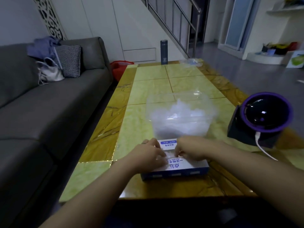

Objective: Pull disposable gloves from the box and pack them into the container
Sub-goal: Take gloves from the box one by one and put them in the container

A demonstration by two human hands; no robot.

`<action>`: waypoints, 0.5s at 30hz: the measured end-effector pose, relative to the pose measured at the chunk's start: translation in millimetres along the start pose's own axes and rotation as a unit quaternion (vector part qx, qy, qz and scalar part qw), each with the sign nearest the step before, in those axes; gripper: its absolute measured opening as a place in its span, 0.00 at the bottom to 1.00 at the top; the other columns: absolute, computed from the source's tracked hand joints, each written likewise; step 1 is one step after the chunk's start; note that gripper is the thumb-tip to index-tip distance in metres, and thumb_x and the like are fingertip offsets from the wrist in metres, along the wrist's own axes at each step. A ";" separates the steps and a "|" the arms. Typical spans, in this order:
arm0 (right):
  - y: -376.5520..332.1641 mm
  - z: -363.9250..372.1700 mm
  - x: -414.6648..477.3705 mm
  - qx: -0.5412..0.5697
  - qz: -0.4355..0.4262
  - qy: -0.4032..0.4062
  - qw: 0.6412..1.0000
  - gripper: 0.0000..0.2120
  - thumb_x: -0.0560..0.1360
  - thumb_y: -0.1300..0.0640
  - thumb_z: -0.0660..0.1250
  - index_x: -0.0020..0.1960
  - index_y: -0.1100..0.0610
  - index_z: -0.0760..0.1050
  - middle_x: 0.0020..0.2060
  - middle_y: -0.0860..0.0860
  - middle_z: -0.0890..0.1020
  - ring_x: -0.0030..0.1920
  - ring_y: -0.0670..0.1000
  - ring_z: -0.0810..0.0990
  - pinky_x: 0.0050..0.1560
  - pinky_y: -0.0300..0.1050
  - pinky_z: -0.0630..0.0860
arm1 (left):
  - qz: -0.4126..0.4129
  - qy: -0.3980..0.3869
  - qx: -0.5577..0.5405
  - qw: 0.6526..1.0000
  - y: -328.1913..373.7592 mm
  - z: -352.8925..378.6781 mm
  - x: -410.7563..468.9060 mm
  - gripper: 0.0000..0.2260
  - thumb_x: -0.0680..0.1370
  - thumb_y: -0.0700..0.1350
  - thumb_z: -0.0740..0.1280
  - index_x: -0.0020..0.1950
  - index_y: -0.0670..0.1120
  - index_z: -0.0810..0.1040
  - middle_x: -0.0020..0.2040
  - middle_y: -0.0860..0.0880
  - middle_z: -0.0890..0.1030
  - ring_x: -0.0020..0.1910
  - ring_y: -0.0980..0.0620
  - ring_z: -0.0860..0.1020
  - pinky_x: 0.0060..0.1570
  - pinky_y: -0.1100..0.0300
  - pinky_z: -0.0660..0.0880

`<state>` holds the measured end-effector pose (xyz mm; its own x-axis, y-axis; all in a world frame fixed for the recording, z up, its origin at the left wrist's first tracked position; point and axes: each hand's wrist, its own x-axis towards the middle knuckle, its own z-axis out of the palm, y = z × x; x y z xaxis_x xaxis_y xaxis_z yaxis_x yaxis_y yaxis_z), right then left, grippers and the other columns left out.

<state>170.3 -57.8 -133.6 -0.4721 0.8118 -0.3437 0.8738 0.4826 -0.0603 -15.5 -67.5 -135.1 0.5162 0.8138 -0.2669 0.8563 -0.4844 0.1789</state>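
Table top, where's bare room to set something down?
Free: the tiles between clear container and far bottle; the left strip beside the glove box. Crowded: near middle, left hand and right hand on the box; right side, the black-and-purple device.

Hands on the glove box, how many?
2. The left hand rests on the glove box left of its opening; the right hand is at the opening's right.

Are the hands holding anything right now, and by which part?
Cannot be told for sure. The left hand rests on the glove box top; the right hand curls fingertips at the box opening, maybe pinching a glove, but blur hides it.
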 end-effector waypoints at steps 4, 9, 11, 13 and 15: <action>-0.7 0.2 2.8 0.050 0.004 0.034 0.998 0.10 0.76 0.61 0.67 0.53 0.50 0.82 0.49 0.47 0.78 0.49 0.51 0.78 0.46 0.43 0.73 | -0.009 -0.019 -0.018 1.000 3.0 6.9 -5.8 0.18 0.80 0.57 0.59 0.68 0.54 0.73 0.68 0.48 0.63 0.69 0.46 0.57 0.69 0.53 0.58; -10.0 1.9 8.3 0.035 -0.031 0.071 0.996 0.09 0.76 0.53 0.66 0.54 0.48 0.81 0.39 0.44 0.67 0.45 0.52 0.73 0.40 0.44 0.64 | -0.038 -0.024 -0.029 0.999 8.0 8.8 0.9 0.18 0.83 0.53 0.52 0.68 0.52 0.73 0.69 0.47 0.61 0.71 0.44 0.53 0.71 0.53 0.51; -11.5 5.9 12.2 0.040 -0.026 0.077 0.996 0.09 0.75 0.52 0.67 0.54 0.49 0.81 0.37 0.44 0.66 0.43 0.52 0.71 0.39 0.44 0.62 | -0.043 -0.012 -0.015 0.999 9.5 11.3 4.3 0.17 0.83 0.53 0.53 0.69 0.54 0.72 0.68 0.47 0.62 0.70 0.43 0.54 0.70 0.54 0.51; -11.5 7.6 13.5 0.026 -0.031 0.090 0.995 0.09 0.75 0.52 0.67 0.54 0.49 0.82 0.40 0.46 0.67 0.43 0.51 0.69 0.38 0.44 0.61 | -0.048 0.001 -0.024 0.999 9.3 14.9 6.4 0.16 0.82 0.53 0.56 0.68 0.55 0.73 0.67 0.47 0.63 0.69 0.43 0.55 0.70 0.54 0.52; -12.0 9.0 11.3 0.027 -0.031 0.112 0.993 0.08 0.75 0.52 0.67 0.52 0.51 0.82 0.42 0.48 0.69 0.42 0.51 0.69 0.35 0.44 0.59 | -0.057 0.027 -0.064 0.996 7.2 20.2 6.8 0.16 0.80 0.53 0.59 0.66 0.53 0.73 0.67 0.47 0.63 0.70 0.44 0.55 0.70 0.54 0.54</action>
<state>155.5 -57.3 -145.2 -0.5347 0.8364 -0.1203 0.8439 0.5213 -0.1265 -5.4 -72.0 -154.7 0.4107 0.8792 -0.2415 0.8987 -0.3457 0.2697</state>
